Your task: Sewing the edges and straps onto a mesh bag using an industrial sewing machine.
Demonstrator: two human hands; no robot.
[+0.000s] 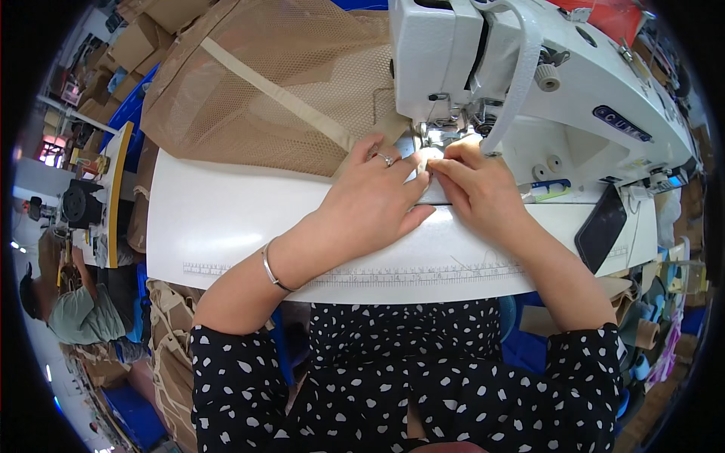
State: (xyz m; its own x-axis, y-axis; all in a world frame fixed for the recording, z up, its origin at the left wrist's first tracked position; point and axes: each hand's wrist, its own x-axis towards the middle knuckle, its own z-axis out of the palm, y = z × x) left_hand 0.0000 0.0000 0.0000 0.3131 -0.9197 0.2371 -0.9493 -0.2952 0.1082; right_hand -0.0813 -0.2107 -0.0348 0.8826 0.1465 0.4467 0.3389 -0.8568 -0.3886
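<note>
A white sewing machine stands over the table, its presser foot lit from below. Brown mesh fabric with a cream band lies to its left, reaching the needle area. My left hand rests with fingers apart and slightly bent just left of the foot, fingertips at the fabric edge. My right hand has thumb and index finger pinched on a small cream strip in front of the foot.
On the white table with a printed ruler are two bobbins, a yellow-and-blue tool and a black phone. At far left a co-worker sits by another machine. Cardboard boxes are piled behind.
</note>
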